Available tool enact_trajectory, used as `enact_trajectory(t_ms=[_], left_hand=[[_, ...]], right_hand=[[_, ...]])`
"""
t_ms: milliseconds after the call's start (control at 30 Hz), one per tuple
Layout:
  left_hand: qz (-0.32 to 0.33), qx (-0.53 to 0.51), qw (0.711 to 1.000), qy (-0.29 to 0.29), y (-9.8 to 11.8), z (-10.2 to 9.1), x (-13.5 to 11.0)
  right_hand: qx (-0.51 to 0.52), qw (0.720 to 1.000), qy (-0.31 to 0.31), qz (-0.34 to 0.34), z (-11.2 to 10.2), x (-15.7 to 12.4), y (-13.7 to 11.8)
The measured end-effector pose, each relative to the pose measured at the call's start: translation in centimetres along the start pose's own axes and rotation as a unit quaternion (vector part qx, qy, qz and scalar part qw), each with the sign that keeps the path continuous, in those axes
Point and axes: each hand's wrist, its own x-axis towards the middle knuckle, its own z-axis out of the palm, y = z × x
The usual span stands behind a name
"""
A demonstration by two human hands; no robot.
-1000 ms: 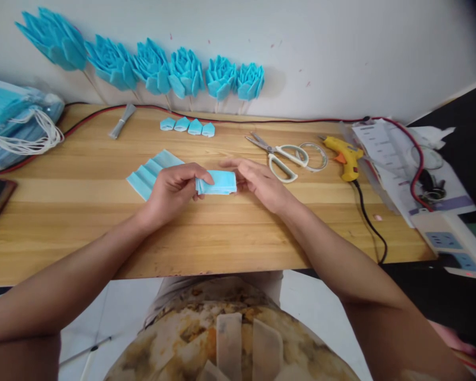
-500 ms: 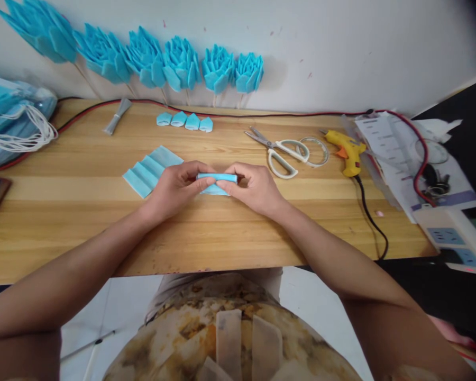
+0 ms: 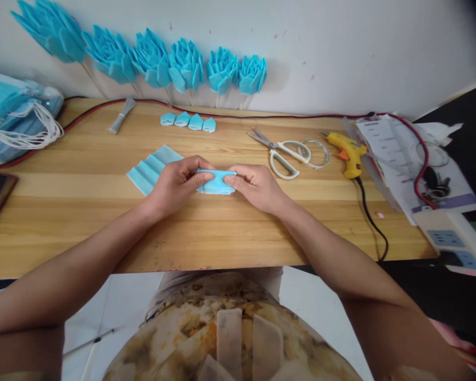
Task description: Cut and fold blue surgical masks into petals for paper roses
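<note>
Between my two hands is a folded piece of light blue mask fabric [image 3: 217,182], held just above the table. My left hand [image 3: 180,182] pinches its left end, thumb on top. At the right end my right hand [image 3: 256,185] grips it the same way, the fingers mostly hidden behind. A pleated blue fabric piece [image 3: 148,172] lies on the table beside my left hand. Farther back sit several small folded blue petals [image 3: 188,121] in a row.
Scissors [image 3: 280,153], a roll of clear tape [image 3: 317,153] and a yellow glue gun [image 3: 349,153] lie to the right. Blue flowers on sticks [image 3: 186,64] lean on the wall. Masks in a bag [image 3: 19,119], grey ties [image 3: 121,116] and a power strip [image 3: 454,241] are around the edges.
The fabric between my hands has gone from a rolled upper edge to a flatter, wider face. My right thumb has shifted right, away from my left thumb. The view has moved slightly.
</note>
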Motion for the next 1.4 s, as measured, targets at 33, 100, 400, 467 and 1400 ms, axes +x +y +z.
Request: enact_trajectory(t_ms=[33, 100, 400, 467, 1400], left_hand=[[-0.002, 0.001, 1.0, 0.001, -0.1, 0.0, 0.0], [0.001, 0.004, 1.0, 0.008, -0.3, 0.2, -0.1], [-0.004, -0.015, 1.0, -0.002, -0.4, 0.7, -0.7], [-0.021, -0.021, 1.0, -0.009, -0.2, 0.5, -0.6], [-0.061, 0.054, 0.996, -0.02, 0.6, 0.1, -1.1]], right_hand=[[-0.004, 1.0, 0.005, 0.005, 0.1, 0.0, 0.2], [0.001, 1.0, 0.012, 0.016, 0.2, 0.0, 0.5], [0.002, 1.0, 0.018, 0.01, 0.7, 0.0, 0.4], [-0.008, 0.999, 0.043, 0.012, 0.7, 0.0, 0.3], [0.027, 0.997, -0.022, 0.075, 0.4, 0.1, 0.8]])
